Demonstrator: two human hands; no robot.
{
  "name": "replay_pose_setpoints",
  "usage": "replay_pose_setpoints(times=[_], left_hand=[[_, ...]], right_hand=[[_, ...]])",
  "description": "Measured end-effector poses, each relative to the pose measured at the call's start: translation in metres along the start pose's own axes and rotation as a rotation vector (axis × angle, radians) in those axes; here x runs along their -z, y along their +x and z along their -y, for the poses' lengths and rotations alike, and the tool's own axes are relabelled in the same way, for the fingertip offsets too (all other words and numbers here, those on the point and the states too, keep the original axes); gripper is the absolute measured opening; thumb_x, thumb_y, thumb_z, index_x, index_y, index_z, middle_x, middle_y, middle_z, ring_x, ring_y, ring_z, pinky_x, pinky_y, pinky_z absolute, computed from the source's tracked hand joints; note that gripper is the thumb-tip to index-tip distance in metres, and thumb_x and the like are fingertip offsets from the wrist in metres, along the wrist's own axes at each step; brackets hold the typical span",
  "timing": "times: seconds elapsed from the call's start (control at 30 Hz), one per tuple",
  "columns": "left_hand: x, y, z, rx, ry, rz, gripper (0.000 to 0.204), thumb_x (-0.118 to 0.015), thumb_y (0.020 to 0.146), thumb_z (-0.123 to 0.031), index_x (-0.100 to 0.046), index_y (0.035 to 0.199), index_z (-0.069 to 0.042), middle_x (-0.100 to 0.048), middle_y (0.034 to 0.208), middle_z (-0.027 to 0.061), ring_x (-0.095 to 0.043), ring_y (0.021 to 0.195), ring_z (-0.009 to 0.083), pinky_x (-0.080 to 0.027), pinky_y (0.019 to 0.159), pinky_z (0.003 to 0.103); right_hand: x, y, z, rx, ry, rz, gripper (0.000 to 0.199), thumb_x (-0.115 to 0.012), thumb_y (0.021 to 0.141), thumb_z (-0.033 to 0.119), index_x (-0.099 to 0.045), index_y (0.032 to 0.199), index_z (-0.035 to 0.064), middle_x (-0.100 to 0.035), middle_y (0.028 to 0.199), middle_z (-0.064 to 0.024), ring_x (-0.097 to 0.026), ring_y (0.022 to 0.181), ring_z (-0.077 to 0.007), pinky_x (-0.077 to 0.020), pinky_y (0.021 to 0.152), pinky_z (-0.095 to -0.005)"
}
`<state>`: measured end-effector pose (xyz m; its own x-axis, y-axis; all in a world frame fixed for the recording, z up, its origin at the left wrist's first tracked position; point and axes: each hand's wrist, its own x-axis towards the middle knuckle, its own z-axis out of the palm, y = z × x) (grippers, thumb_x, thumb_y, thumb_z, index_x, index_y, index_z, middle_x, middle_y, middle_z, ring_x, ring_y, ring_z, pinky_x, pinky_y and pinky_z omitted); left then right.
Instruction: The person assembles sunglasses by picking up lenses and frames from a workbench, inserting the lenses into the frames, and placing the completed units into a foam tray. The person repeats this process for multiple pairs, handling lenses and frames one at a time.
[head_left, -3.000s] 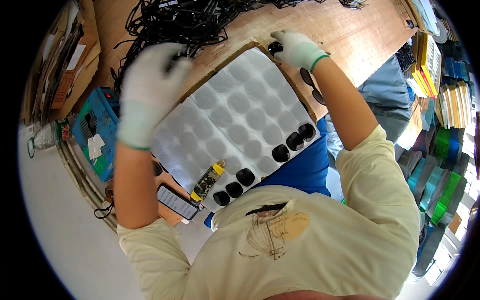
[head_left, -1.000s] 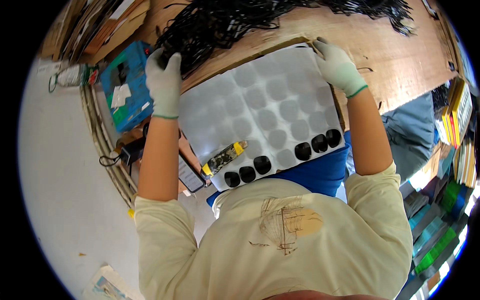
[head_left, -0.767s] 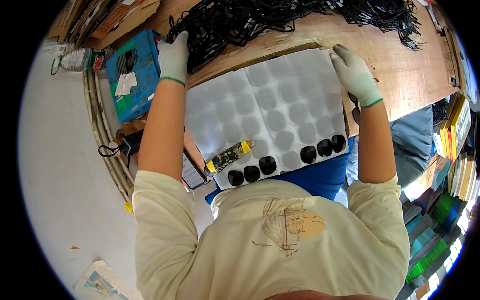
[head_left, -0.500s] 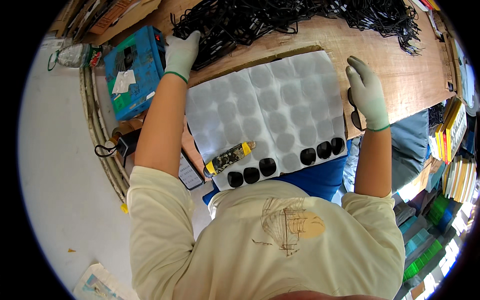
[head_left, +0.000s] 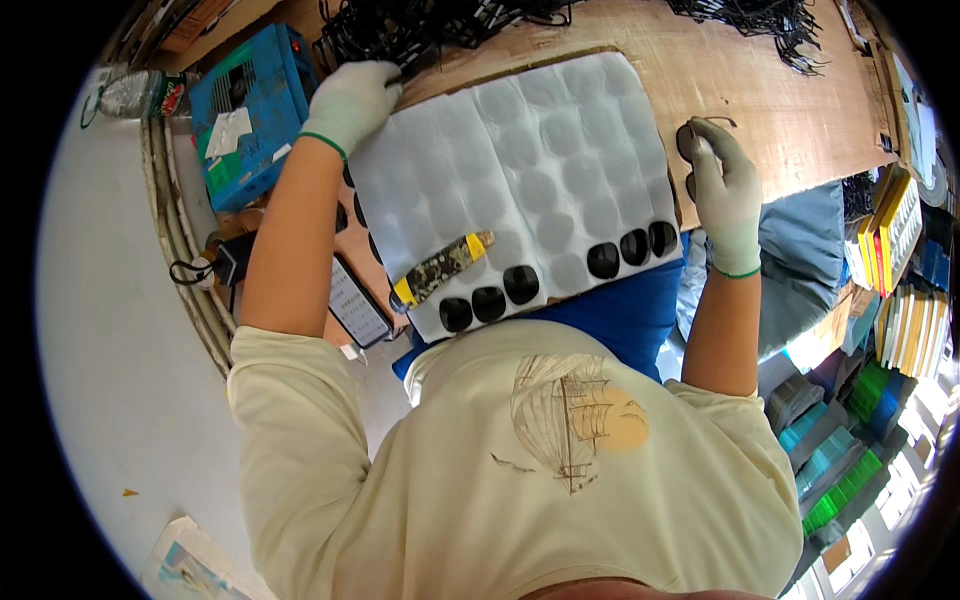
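Holding the sunglasses [head_left: 685, 143] over the bench [head_left: 790, 120], the right hand [head_left: 728, 185] is narrow, just right of the white sheet [head_left: 450, 170]. The left hand [head_left: 350, 105] is near the black pile [head_left: 385, 30] — whether it grips something, I cannot tell.

I lose the black tangle [head_left: 385, 32] and far edge of the tabletop [head_left: 800, 115] past my view's upper rim; sunglasses [head_left: 684, 143] partly behind right hand [head_left: 727, 185]; can't tell whether left hand [head_left: 348, 108] grips anything; phone [head_left: 358, 303] text too small
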<state>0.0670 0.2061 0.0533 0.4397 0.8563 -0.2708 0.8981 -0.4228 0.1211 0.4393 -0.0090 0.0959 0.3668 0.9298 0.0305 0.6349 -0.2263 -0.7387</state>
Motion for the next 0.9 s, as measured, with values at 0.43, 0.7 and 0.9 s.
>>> replay_pose_setpoints(times=[0.43, 0.7, 0.9], left_hand=[[0.059, -0.226, -0.078, -0.015, -0.723, -0.608, 0.029, -0.075, 0.086, -0.027, -0.067, 0.092, 0.001, -0.059, 0.071, 0.0114, -0.057, 0.061, 0.0203, -0.048, 0.061, 0.032], [0.015, -0.354, -0.138, 0.004, -1.073, -0.197, 0.017, -0.059, 0.093, -0.006, -0.061, 0.106, 0.005, -0.07, 0.08, 0.0088, -0.07, 0.078, 0.0136, -0.056, 0.071, 0.028], [-0.006, -0.415, -0.119, 0.049, -1.335, -0.15, 0.028, -0.062, 0.095, -0.008, -0.056, 0.117, 0.008, -0.074, 0.098, 0.0194, -0.075, 0.088, 0.0245, -0.058, 0.079, 0.032]], right_hand=[[-0.059, -0.04, 0.05, 0.873, -0.285, 0.147, 0.012, -0.069, 0.084, 0.02, -0.071, 0.088, 0.0088, -0.068, 0.089, -0.0056, -0.065, 0.081, -0.0283, -0.0524, 0.075, -0.0408], [-0.107, -0.113, 0.057, 0.896, -0.168, -0.026, 0.007, -0.072, 0.077, 0.016, -0.069, 0.079, 0.0096, -0.067, 0.082, -0.0046, -0.064, 0.076, -0.0267, -0.0494, 0.069, -0.0389], [-0.12, -0.18, 0.061, 0.612, -0.027, -0.11, 0.009, -0.073, 0.078, 0.012, -0.071, 0.085, 0.0058, -0.068, 0.088, -0.0095, -0.065, 0.078, -0.0321, -0.0505, 0.072, -0.0425]])
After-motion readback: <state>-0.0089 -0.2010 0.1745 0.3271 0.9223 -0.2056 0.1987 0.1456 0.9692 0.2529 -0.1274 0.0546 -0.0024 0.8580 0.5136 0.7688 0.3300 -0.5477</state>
